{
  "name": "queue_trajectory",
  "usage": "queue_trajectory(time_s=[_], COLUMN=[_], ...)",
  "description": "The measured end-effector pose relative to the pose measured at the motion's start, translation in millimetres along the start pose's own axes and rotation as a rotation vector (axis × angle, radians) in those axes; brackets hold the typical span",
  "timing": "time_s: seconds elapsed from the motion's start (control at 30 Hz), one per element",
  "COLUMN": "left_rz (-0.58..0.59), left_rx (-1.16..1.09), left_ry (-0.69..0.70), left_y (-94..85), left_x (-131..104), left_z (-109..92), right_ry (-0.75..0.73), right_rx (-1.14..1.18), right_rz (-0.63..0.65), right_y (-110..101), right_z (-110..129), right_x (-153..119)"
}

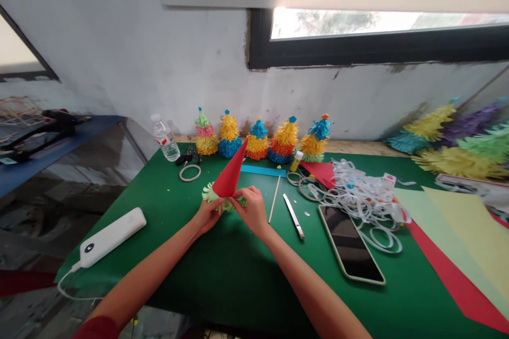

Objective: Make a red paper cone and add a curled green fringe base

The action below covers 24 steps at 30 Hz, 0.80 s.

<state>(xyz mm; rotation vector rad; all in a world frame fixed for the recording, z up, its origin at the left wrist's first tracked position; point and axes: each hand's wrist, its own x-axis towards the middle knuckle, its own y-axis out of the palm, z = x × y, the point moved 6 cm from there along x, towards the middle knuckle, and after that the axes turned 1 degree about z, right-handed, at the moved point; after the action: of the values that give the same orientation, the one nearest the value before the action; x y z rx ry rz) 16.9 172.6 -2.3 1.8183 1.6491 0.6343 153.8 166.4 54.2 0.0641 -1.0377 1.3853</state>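
Note:
A red paper cone [231, 176] is tilted to the right above the green table, its tip up. Around its base runs a pale green fringed paper strip [208, 193]. My left hand [208, 214] is closed on the cone's lower left edge, with the thumb over the fringe. At the lower right of the base, my right hand [251, 208] pinches the paper strip between thumb and fingers. Close by on the right lie a thin wooden stick [274, 199] and a utility knife [293, 216].
Several finished fringed paper trees [257, 140] stand along the wall. A water bottle [165, 137] is at the back left, a white power bank [113, 237] at the left. On the right are a phone [350, 243], tangled white strips [368, 198], a glue stick [296, 161] and coloured paper sheets [457, 243].

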Motion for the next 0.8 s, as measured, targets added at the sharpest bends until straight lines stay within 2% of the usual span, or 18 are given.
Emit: queue_trajectory(time_s=[0.13, 0.57, 0.8], left_rz=[-0.063, -0.096, -0.096], left_rx=[0.021, -0.027, -0.049], left_ry=[0.008, 0.015, 0.049], left_y=[-5.5, -11.0, -13.1], left_x=[2.4, 6.6, 9.5], left_z=[0.1, 2.2, -5.6], right_ry=[-0.023, -0.030, -0.034], right_rx=[-0.027, -0.120, -0.078], right_rz=[-0.004, -0.008, 0.007], right_y=[2.1, 5.2, 5.1], right_z=[5.4, 8.2, 8.7], right_x=[-1.8, -4.2, -4.5])
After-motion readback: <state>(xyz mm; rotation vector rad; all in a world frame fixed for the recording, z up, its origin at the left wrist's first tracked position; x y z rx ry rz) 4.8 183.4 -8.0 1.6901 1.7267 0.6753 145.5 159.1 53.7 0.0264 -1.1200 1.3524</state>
